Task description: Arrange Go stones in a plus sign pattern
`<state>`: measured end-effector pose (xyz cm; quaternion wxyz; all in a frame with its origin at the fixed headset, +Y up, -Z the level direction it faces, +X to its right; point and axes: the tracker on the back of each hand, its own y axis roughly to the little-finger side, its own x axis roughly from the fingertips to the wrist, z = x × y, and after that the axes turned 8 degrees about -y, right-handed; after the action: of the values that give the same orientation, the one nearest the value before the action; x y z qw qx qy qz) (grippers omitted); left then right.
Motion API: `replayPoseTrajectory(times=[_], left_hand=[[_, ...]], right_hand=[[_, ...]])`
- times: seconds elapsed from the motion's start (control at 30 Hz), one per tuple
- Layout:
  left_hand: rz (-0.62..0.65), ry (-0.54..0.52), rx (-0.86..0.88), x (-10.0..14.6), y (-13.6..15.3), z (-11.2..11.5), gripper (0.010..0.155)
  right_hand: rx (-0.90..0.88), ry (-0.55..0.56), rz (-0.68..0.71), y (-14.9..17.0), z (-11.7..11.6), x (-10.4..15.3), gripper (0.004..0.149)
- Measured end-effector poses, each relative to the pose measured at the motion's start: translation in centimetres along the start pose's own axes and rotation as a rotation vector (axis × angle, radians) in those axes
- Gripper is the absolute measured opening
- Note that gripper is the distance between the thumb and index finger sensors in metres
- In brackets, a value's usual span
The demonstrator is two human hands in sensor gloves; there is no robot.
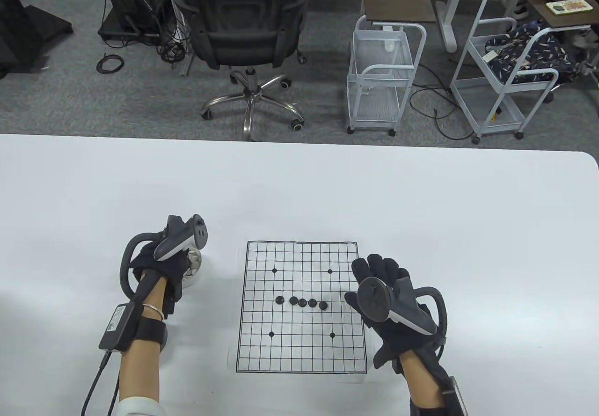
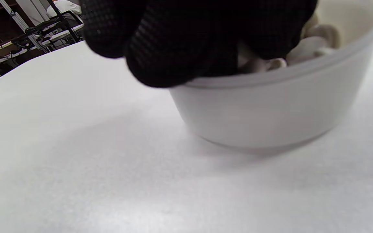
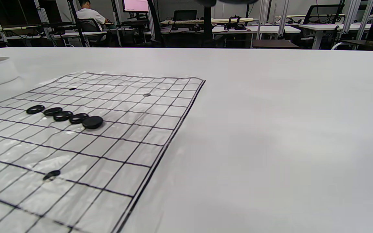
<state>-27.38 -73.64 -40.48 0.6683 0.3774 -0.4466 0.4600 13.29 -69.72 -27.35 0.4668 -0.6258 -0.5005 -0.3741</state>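
Note:
A printed Go grid sheet (image 1: 302, 341) lies on the white table. Several black stones (image 1: 302, 302) sit in a horizontal row near its middle; they also show in the right wrist view (image 3: 63, 115). My left hand (image 1: 187, 260) reaches into a white bowl (image 2: 270, 106) of white stones (image 2: 312, 45) left of the sheet. Its fingertips (image 2: 180, 48) are down among the stones, and whether they hold one is hidden. My right hand (image 1: 376, 271) rests by the sheet's right edge with its fingers stretched out and empty.
The bowl (image 1: 191, 281) stands a little left of the sheet's top left corner. The table's far edge (image 1: 299, 144) runs across the view, with an office chair (image 1: 248, 37) and white carts (image 1: 381, 74) on the floor beyond.

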Motion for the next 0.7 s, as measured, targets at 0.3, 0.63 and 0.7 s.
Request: replayPoseTrajectory(times=[0.3, 0.63, 0.7], left_hand=[[0.016, -0.031, 0.021, 0.2, 0.0, -0.4, 0.042], [0.095, -0.114, 0.167, 2.0, -0.9, -3.8, 0.042], [0.134, -0.122, 0.211, 2.4, -1.6, -4.3, 0.041]], right_hand=[[-0.005, 0.003, 0.002, 0.0, 0.0, 0.0, 0.072], [-0.005, 0.012, 0.008, 0.0, 0.1, 0.0, 0.072], [-0.006, 0.012, 0.008, 0.0, 0.1, 0.0, 0.072]])
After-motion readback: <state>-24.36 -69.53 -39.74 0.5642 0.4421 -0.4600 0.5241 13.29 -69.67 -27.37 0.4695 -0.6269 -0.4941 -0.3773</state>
